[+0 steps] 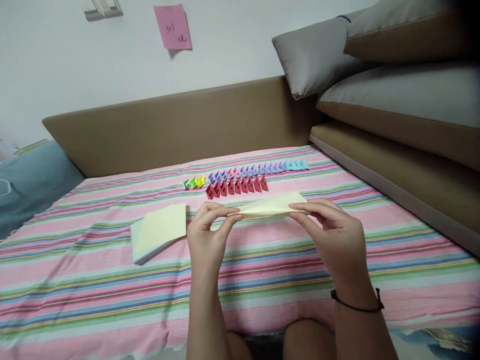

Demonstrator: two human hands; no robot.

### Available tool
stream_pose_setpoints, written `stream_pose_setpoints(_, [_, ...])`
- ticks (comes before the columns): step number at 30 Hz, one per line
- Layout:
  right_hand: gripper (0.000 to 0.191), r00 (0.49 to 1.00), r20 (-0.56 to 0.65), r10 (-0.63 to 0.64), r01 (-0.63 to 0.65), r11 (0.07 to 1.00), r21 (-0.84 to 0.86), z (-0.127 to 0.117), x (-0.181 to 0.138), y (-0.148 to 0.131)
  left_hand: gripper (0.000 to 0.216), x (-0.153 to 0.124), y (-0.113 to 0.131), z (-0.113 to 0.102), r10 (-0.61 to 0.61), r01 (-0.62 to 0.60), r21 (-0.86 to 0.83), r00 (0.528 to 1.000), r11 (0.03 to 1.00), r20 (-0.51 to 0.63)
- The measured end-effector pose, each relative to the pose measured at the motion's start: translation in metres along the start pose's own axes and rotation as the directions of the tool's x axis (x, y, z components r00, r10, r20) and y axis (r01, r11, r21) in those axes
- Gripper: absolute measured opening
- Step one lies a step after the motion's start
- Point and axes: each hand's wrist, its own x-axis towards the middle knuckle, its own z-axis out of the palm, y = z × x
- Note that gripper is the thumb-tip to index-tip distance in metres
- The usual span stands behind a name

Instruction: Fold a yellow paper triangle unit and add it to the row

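Between my two hands a pale yellow sheet of paper [268, 205] is held up above the striped cloth, bent or folded along the edge nearest me. My left hand [210, 227] pinches its left end between thumb and fingers. At the right end, my right hand [330, 227] pinches it the same way. To the left of my left hand lies a stack of square paper sheets [161, 227], pale yellow on top. Beyond the held sheet stand a row of small red folded paper pieces [237, 186] and a row of purple, pink and light blue ones [258, 170].
Green and yellow folded pieces [194, 182] stand at the rows' left end. The striped cloth [112, 295] covers the surface up to a brown backrest [187, 125]. Grey and brown cushions [405, 95] pile up on the right. A pink note [173, 27] sticks to the wall.
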Motion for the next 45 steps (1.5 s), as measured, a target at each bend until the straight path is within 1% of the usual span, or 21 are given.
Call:
stream_pose_setpoints(2, [0.007,0.996,-0.020,-0.081,0.080,0.994,-0.078,0.000,0.002,-0.001,0.002,0.001,-0.001,-0.001,0.063,-0.062,0.089,0.998,0.994,-0.016])
stream_pose_setpoints(4, [0.006,0.987,-0.026,-0.158,0.152,0.976,-0.155,0.000,0.003,-0.002,0.004,0.001,-0.002,-0.002,0.135,-0.135,0.175,0.991,0.975,0.014])
stream_pose_setpoints(7, [0.005,0.974,0.026,-0.227,0.227,0.952,-0.207,0.002,0.004,-0.004,0.010,0.001,-0.001,0.003,0.224,-0.260,0.219,0.959,0.940,0.177])
stream_pose_setpoints(8, [0.006,0.970,0.058,-0.234,0.241,0.947,-0.212,0.003,0.004,-0.005,0.014,0.001,0.000,0.006,0.231,-0.283,0.212,0.943,0.935,0.238])
stream_pose_setpoints(10, [0.009,0.964,0.130,-0.231,0.255,0.943,-0.215,0.005,0.004,-0.005,0.015,-0.001,0.001,0.014,0.215,-0.284,0.182,0.920,0.941,0.327])
stream_pose_setpoints(13, [0.011,0.952,0.227,-0.205,0.254,0.944,-0.213,0.008,0.003,-0.005,0.006,-0.003,0.003,0.025,0.185,-0.256,0.146,0.907,0.956,0.378])
stream_pose_setpoints(16, [0.012,0.956,0.233,-0.181,0.229,0.952,-0.203,0.007,0.002,-0.005,0.012,-0.004,0.003,0.027,0.201,-0.299,0.184,0.886,0.936,0.418])
stream_pose_setpoints(19, [0.012,0.977,0.151,-0.152,0.180,0.965,-0.193,0.004,0.002,-0.006,0.012,-0.002,-0.001,0.019,0.227,-0.343,0.231,0.882,0.911,0.413])
stream_pose_setpoints(23, [0.012,0.993,0.016,-0.119,0.119,0.970,-0.211,-0.001,0.001,-0.008,0.014,0.002,-0.009,0.003,0.228,-0.347,0.325,0.908,0.880,0.353])
stream_pose_setpoints(25, [0.011,0.993,-0.004,-0.116,0.112,0.966,-0.232,-0.001,0.001,-0.008,0.014,0.003,-0.012,-0.001,0.230,-0.332,0.393,0.930,0.857,0.285])
stream_pose_setpoints(27, [0.011,0.992,0.006,-0.126,0.124,0.962,-0.241,0.001,0.001,-0.009,0.012,0.004,-0.011,-0.001,0.244,-0.305,0.445,0.951,0.842,0.191])
stream_pose_setpoints(29, [0.011,0.990,0.036,-0.139,0.143,0.961,-0.235,0.005,0.001,-0.010,0.007,0.003,-0.008,0.003,0.266,-0.296,0.438,0.955,0.849,0.131])
stream_pose_setpoints(30, [0.012,0.989,0.053,-0.141,0.150,0.962,-0.226,0.007,0.001,-0.011,0.009,0.002,-0.005,0.007,0.275,-0.310,0.410,0.951,0.858,0.145])
stream_pose_setpoints(32, [0.012,0.986,0.086,-0.143,0.158,0.965,-0.207,0.011,0.001,-0.013,0.016,0.000,-0.001,0.014,0.286,-0.354,0.327,0.928,0.876,0.238])
stream_pose_setpoints(34, [0.012,0.983,0.106,-0.150,0.169,0.964,-0.206,0.012,0.001,-0.013,0.013,-0.002,0.002,0.020,0.272,-0.366,0.275,0.905,0.889,0.326])
stream_pose_setpoints(35, [0.012,0.980,0.119,-0.159,0.182,0.958,-0.223,0.012,0.001,-0.013,0.012,-0.003,0.002,0.022,0.261,-0.361,0.267,0.901,0.894,0.347])
stream_pose_setpoints(37, [0.011,0.969,0.152,-0.193,0.230,0.928,-0.293,0.012,0.001,-0.011,0.013,-0.003,0.000,0.024,0.241,-0.345,0.272,0.905,0.899,0.351])
stream_pose_setpoints(40, [0.009,0.944,0.228,-0.240,0.315,0.863,-0.395,0.015,-0.001,-0.009,0.009,-0.003,-0.004,0.024,0.222,-0.327,0.284,0.913,0.901,0.343])
stream_pose_setpoints(42, [0.009,0.928,0.286,-0.238,0.343,0.844,-0.412,0.018,-0.003,-0.009,0.008,-0.003,-0.006,0.025,0.208,-0.318,0.291,0.913,0.903,0.351])
stream_pose_setpoints(45, [0.012,0.914,0.353,-0.198,0.340,0.850,-0.403,0.022,-0.004,-0.011,0.012,-0.003,-0.007,0.026,0.206,-0.335,0.311,0.901,0.889,0.383])
